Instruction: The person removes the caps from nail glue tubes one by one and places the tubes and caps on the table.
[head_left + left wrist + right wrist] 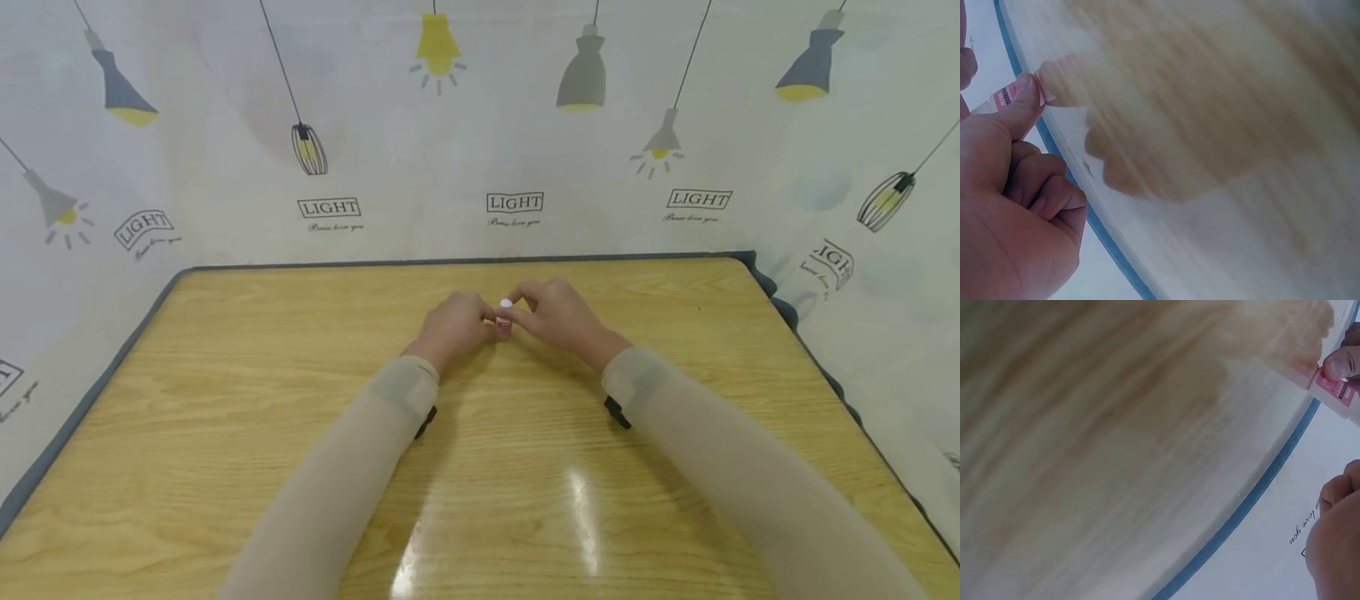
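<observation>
A small bottle (504,328) with a pink label and a white cap (506,303) is upright at the far middle of the table. My left hand (457,323) pinches its body; in the left wrist view, the left thumb (1024,90) lies across the label while the other fingers curl below. From the other side my right hand (564,317) has its thumb and index finger around the cap. Dark print shows on the pink label (1337,387) in the right wrist view, where the cap end runs out of frame.
The glossy wooden table (510,467) has a dark blue edge (375,264) close beyond the hands. Behind it hangs a pale backdrop (420,167) printed with lamps. Dark straps (618,412) show under the beige sleeves (697,450).
</observation>
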Demonstrator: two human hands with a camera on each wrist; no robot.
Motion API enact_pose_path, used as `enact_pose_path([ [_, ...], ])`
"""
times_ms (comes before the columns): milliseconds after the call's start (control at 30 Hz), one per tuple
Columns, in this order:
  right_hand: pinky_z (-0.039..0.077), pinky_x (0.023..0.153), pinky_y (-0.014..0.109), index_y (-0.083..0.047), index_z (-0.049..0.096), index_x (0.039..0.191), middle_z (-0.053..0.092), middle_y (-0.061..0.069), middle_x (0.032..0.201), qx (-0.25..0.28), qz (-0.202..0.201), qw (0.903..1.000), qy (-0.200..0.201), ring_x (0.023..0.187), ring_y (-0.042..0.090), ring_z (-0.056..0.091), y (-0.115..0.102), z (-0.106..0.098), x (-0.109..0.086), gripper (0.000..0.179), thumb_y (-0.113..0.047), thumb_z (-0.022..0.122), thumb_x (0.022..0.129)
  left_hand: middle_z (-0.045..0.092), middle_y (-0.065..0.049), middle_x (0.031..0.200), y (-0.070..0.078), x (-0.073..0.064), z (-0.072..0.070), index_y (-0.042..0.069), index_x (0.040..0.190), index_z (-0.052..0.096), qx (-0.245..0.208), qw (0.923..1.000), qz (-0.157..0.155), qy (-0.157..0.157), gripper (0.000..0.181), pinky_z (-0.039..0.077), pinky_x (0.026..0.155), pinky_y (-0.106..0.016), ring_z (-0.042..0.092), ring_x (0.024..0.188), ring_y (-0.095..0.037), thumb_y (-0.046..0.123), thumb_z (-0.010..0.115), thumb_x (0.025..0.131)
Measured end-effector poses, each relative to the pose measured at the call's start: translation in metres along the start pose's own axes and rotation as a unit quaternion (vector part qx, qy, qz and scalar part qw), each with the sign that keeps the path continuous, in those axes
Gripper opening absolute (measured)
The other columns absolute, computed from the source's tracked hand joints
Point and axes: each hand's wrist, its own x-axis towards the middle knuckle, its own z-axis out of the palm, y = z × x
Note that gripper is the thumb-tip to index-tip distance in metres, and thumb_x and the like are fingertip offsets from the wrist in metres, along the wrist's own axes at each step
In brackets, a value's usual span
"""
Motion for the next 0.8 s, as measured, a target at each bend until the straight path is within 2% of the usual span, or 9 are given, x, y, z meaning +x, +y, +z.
enact_pose_path([
  [167, 0.031, 0.056, 0.025, -0.008, 0.083, 0.101, 0.054, 0.0, 0.059, 0.02, -0.022, 0.9993, 0.02, 0.056, 0.009, 0.037, 0.0009, 0.0017, -0.0003, 0.017, -0.024, 0.081, 0.096, 0.077, 0.0, 0.131, -0.0003, 0.0016, 0.0009, 0.027, 0.114, 0.085, 0.009, 1.0, -0.003, 0.002, 0.032, 0.057, 0.096, -0.045, 0.067, 0.106, -0.016, 0.051, 0.078, 0.095],
  [367, 0.031, 0.055, 0.024, -0.011, 0.083, 0.1, 0.059, 0.001, 0.061, 0.031, -0.03, 0.999, 0.012, 0.055, 0.008, 0.037, 0.0024, 0.0024, 0.0002, 0.011, -0.021, 0.079, 0.098, 0.076, 0.0, 0.134, -0.0008, 0.0017, 0.0014, 0.029, 0.117, 0.083, -0.001, 1.0, -0.005, -0.004, 0.031, 0.056, 0.097, -0.045, 0.065, 0.107, -0.016, 0.05, 0.078, 0.095],
  [500, 0.038, 0.058, 0.025, -0.009, 0.083, 0.105, 0.073, 0.005, 0.073, 0.046, -0.025, 0.9986, -0.001, 0.057, 0.009, 0.043, 0.003, 0.001, 0.0005, 0.012, -0.018, 0.077, 0.1, 0.075, -0.002, 0.135, -0.0011, 0.0019, 0.0009, 0.027, 0.116, 0.084, -0.002, 1.0, 0.0, -0.006, 0.031, 0.055, 0.098, -0.045, 0.065, 0.109, -0.016, 0.05, 0.078, 0.095],
  [600, 0.043, 0.062, 0.027, -0.007, 0.083, 0.107, 0.08, 0.006, 0.086, 0.055, -0.022, 0.9982, -0.011, 0.06, 0.011, 0.049, 0.0041, 0.0007, 0.0008, 0.014, -0.016, 0.074, 0.101, 0.075, -0.002, 0.136, -0.0013, 0.0023, 0.0005, 0.027, 0.117, 0.083, 0.005, 0.9999, 0.004, -0.008, 0.031, 0.056, 0.097, -0.044, 0.066, 0.109, -0.016, 0.049, 0.078, 0.096],
  [667, 0.044, 0.063, 0.027, -0.007, 0.083, 0.108, 0.081, 0.007, 0.089, 0.058, -0.021, 0.998, -0.014, 0.061, 0.011, 0.051, 0.0038, 0.0005, 0.0009, 0.014, -0.016, 0.073, 0.102, 0.075, -0.003, 0.136, -0.0017, 0.0026, 0.0004, 0.028, 0.118, 0.083, 0.008, 0.9999, 0.006, -0.009, 0.031, 0.056, 0.098, -0.045, 0.067, 0.112, -0.017, 0.049, 0.077, 0.096],
  [800, 0.039, 0.059, 0.026, -0.006, 0.082, 0.109, 0.074, 0.006, 0.074, 0.052, -0.025, 0.9983, -0.009, 0.057, 0.009, 0.044, 0.0027, 0.0012, 0.0005, 0.016, -0.017, 0.074, 0.102, 0.075, -0.002, 0.136, -0.0024, 0.0023, 0.0003, 0.027, 0.117, 0.084, -0.001, 0.9999, 0.007, -0.008, 0.03, 0.055, 0.103, -0.047, 0.068, 0.117, -0.019, 0.048, 0.078, 0.096],
])
